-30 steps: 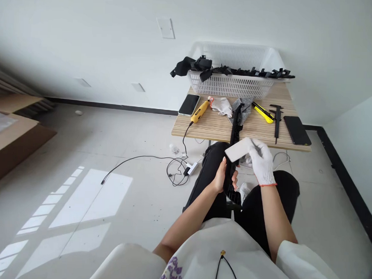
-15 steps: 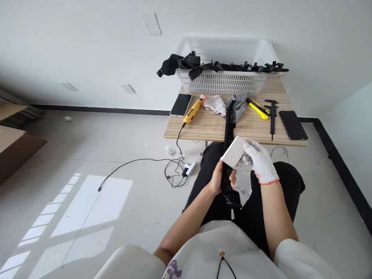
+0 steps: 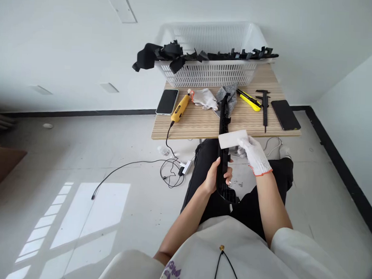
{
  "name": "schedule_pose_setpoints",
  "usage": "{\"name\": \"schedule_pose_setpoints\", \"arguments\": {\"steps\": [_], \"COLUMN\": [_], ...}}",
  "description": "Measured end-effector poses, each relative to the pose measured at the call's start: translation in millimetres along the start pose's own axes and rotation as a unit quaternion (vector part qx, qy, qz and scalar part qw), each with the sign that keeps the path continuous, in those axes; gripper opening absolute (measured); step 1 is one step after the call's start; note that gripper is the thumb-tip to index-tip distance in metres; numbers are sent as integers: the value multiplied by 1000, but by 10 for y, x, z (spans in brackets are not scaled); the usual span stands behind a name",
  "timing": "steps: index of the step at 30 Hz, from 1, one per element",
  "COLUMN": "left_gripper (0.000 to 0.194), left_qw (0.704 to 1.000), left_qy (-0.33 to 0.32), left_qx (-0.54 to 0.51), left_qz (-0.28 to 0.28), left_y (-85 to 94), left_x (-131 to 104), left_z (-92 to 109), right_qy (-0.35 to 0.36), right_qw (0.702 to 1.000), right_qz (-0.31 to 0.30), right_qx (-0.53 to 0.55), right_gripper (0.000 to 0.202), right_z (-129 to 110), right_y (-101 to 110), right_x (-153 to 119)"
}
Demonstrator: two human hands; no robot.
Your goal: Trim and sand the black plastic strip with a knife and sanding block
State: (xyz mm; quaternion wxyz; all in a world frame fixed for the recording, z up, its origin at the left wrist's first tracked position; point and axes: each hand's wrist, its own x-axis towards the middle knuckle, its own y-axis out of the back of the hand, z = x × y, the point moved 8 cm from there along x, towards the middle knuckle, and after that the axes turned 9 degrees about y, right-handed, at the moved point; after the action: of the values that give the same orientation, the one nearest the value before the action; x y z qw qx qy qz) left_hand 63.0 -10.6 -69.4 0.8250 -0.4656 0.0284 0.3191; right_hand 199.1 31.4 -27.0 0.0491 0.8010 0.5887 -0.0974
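My bare left hand is wrapped round the lower half of a long black plastic part, which stands lengthwise over my lap with its far end above the table. My right hand, in a white knitted glove with an orange cuff, pinches a white rectangular block. The block lies across the black part, just above my left hand; whether it touches the part I cannot tell. Beyond the far end of the part lies a grey cloth.
On the wooden table lie a yellow corded rotary tool, a white glove, a yellow utility knife, calipers and two phones. Black plastic parts rest across a white basket. Cables trail on the floor.
My right hand has turned the white block from a steep slant to nearly level across the black part, farther from my left hand. The whole view has shifted and tilted slightly.
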Motion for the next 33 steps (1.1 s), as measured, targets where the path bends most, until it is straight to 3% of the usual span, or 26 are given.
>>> {"name": "schedule_pose_setpoints", "arguments": {"steps": [3,7,11,15,19,29,33], "left_gripper": [63,59,62,63,62,54,50], "left_qw": [1000,1000,998,997,996,997,997], "left_qy": [6,-8,-48,-66,-82,-65,-64], "left_qx": [-11,-12,16,16,2,-19,-4], "left_qz": [-6,8,29,34,36,23,32], "left_y": [-1,24,68,108,133,129,156], "left_x": [0,-33,-72,-107,-147,-142,-133], "left_z": [-2,39,117,147,173,170,166], "right_qy": [-39,-33,-40,-13,-13,1,-16], "right_qw": [998,999,997,998,998,997,999], "right_qz": [-37,-15,-34,6,1,56,9], "right_qx": [-22,-34,-58,-64,-64,-44,-51], "right_gripper": [28,23,24,31,38,48,44], "right_z": [6,-66,-66,-139,-132,-87,-45], "right_y": [-36,-32,-99,-62,-65,45,-53], "right_x": [28,99,127,160,153,74,5]}}
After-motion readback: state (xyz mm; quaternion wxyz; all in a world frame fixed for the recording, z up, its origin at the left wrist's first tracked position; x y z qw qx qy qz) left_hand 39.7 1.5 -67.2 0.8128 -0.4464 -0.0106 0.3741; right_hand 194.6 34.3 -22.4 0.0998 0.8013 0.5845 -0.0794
